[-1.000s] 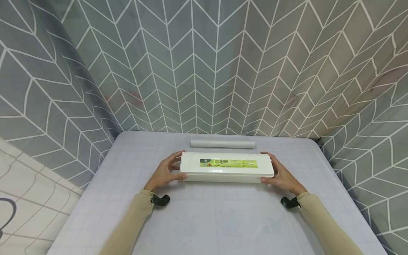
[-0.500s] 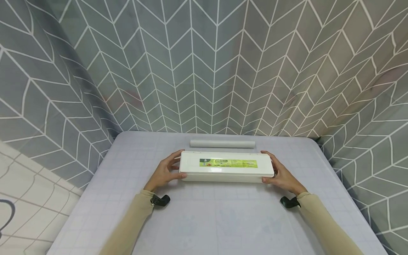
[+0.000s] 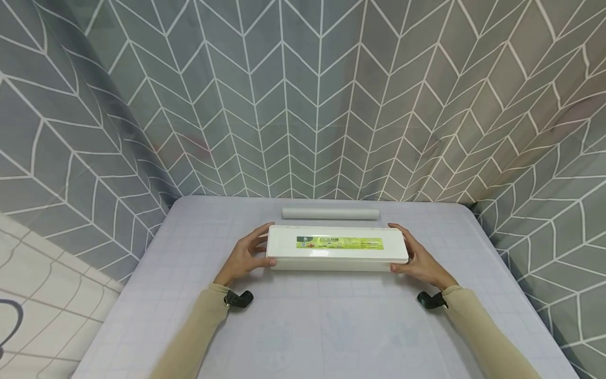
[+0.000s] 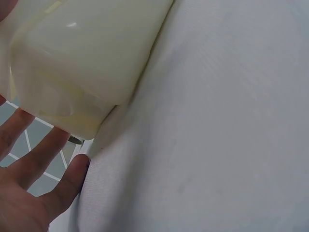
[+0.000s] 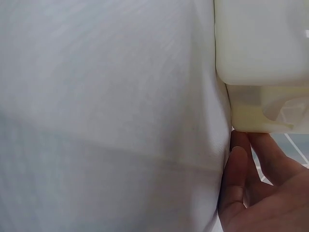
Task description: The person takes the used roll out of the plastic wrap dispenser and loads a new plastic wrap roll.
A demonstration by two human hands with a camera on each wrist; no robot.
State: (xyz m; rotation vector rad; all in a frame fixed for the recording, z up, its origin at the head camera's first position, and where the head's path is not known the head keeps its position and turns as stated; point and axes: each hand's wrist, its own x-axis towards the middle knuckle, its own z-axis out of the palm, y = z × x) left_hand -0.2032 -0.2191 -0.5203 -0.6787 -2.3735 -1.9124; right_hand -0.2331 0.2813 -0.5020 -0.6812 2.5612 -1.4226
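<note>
A long white plastic cling film box (image 3: 337, 255) sits crosswise on the table, its lid down, with a green and yellow label (image 3: 339, 242) on top. My left hand (image 3: 242, 258) grips its left end, thumb at the front edge and fingers round the end to the back. At the opposite end my right hand (image 3: 423, 264) holds it the same way. In the left wrist view the box's end (image 4: 87, 63) is close over the cloth, several fingers spread beside it. The right wrist view shows the other end (image 5: 263, 43), with fingertips against its far side.
Just behind the box lies a white roll (image 3: 330, 213), parallel to it. A pale cloth covers the table (image 3: 322, 321). Grey curtains (image 3: 303, 105) with white zigzag lines hang behind and at both sides. Dark camera mounts (image 3: 239, 299) sit on both wrists.
</note>
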